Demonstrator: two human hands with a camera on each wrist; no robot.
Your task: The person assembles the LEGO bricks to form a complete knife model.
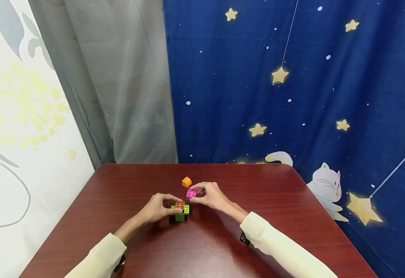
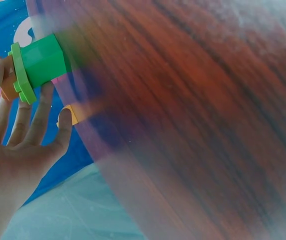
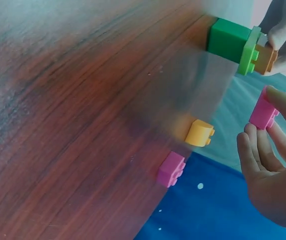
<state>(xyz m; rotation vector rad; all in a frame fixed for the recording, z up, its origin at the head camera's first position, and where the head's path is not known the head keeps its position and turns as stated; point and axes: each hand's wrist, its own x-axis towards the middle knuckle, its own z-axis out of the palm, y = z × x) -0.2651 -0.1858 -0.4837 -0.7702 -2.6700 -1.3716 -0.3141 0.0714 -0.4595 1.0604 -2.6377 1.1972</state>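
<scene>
My left hand (image 1: 157, 208) pinches an orange-brown toy brick (image 1: 180, 204) between thumb and fingers. That brick sits on a light green studded piece (image 2: 22, 73), which caps a dark green block (image 2: 44, 60) standing on the table. Just right of this stack, my right hand (image 1: 207, 196) grips a pink brick (image 3: 264, 109) by its ends, raised off the tabletop. The right wrist view shows a gap between the pink brick and the orange-brown one.
A yellow-orange brick with a curved side (image 1: 186, 182) lies beyond the hands. Near it in the right wrist view is a second pink brick (image 3: 171, 169). The reddish-brown table (image 1: 136, 177) ends at a blue starry curtain (image 1: 223, 96) and a grey one (image 1: 133, 96).
</scene>
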